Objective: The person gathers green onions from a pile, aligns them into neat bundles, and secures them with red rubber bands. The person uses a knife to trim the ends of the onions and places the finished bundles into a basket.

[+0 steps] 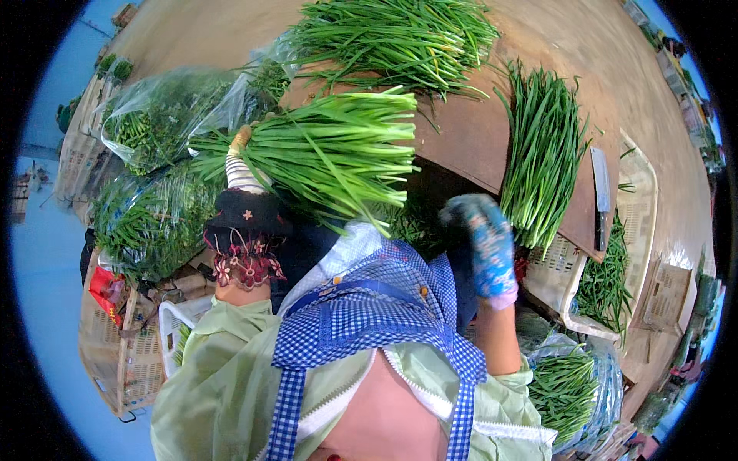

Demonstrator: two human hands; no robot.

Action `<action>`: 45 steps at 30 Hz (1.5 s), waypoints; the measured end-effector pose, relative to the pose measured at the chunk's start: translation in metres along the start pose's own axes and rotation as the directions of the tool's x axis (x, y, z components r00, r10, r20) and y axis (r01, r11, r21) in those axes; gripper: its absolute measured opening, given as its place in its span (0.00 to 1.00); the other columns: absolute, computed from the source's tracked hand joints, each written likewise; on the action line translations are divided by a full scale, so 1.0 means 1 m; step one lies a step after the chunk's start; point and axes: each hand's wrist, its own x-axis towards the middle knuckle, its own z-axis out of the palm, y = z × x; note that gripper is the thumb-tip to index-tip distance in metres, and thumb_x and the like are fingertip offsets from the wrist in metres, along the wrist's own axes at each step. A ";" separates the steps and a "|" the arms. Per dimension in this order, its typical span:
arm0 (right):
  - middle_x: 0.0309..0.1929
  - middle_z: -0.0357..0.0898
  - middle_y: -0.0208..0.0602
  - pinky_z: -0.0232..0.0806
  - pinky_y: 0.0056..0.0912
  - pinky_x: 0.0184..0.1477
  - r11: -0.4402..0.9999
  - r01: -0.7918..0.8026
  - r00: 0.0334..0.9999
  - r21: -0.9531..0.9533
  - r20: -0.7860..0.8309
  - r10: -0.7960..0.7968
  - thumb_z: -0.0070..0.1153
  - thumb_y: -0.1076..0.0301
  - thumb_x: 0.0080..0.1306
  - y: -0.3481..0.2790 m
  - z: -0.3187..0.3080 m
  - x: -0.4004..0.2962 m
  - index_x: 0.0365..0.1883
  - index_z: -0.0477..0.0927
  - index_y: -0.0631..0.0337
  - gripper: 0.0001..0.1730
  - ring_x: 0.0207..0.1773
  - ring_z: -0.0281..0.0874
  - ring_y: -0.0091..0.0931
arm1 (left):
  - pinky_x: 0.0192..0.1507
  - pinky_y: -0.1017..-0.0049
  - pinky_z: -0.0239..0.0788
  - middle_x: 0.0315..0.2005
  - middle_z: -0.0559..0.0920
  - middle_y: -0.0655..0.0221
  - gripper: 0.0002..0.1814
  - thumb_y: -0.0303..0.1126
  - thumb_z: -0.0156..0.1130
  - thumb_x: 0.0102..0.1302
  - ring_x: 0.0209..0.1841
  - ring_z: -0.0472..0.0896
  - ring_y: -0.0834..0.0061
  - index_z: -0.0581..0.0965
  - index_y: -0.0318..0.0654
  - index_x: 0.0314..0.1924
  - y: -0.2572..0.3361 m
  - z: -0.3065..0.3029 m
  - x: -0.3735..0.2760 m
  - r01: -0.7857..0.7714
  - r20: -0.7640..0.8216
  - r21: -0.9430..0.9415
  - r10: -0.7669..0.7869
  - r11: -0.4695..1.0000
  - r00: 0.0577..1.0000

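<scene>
My left hand [243, 141], in a striped glove, is shut on a thick bunch of garlic chives [334, 147] near its leafy end; the pale stem ends point right. My right hand [470, 213], in a blue patterned glove and blurred, is lowered over a dark gap beside the board; its fingers are too unclear to tell whether they are open. To its right a second bunch of chives [539, 155] lies on the brown board [461, 138], stems towards me. A cleaver [600, 190] lies at the board's right edge. A large heap of chives [398, 40] covers the far side.
Plastic bags of greens [167, 115] stand at the left, above plastic crates [144, 346]. At the right, a cream crate [640, 201] with loose chives adjoins the board. Another bag of chives [565, 386] sits below my right forearm.
</scene>
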 end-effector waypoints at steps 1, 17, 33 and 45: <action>0.36 0.79 0.35 0.67 0.25 0.44 1.000 0.005 0.999 -0.029 0.040 -0.004 0.52 0.70 0.62 0.010 0.011 -0.003 0.40 0.79 0.64 0.10 0.39 0.75 0.24 | 0.50 0.51 0.67 0.45 0.79 0.58 0.18 0.41 0.59 0.59 0.46 0.76 0.55 0.75 0.38 0.45 0.000 0.006 -0.003 -0.039 -0.050 0.009 0.039 0.999 0.998; 0.28 0.77 0.29 0.65 0.21 0.34 0.962 0.069 0.982 -0.264 -0.152 -0.112 0.52 0.73 0.63 0.054 0.075 0.033 0.35 0.78 0.64 0.05 0.31 0.70 0.16 | 0.53 0.48 0.63 0.48 0.77 0.56 0.21 0.41 0.55 0.62 0.49 0.74 0.53 0.75 0.33 0.49 0.000 -0.007 -0.004 -0.146 -0.283 0.010 0.143 0.989 0.949; 0.36 0.75 0.34 0.67 0.24 0.37 0.214 -0.625 0.770 0.751 0.548 0.328 0.46 0.67 0.66 0.102 0.131 0.033 0.45 0.72 0.61 0.11 0.31 0.71 0.24 | 0.54 0.47 0.62 0.49 0.77 0.56 0.20 0.40 0.59 0.58 0.49 0.74 0.52 0.75 0.34 0.47 0.020 -0.049 0.005 -0.109 -0.220 -0.102 0.084 0.989 0.972; 0.51 0.72 0.41 0.61 0.23 0.53 0.962 -0.248 0.930 0.111 0.305 0.205 0.47 0.63 0.65 0.075 0.050 0.059 0.56 0.69 0.65 0.23 0.53 0.71 0.23 | 0.55 0.49 0.64 0.50 0.75 0.53 0.30 0.46 0.60 0.55 0.50 0.74 0.51 0.70 0.32 0.53 0.017 -0.068 0.008 -0.072 0.005 0.000 0.072 0.997 0.997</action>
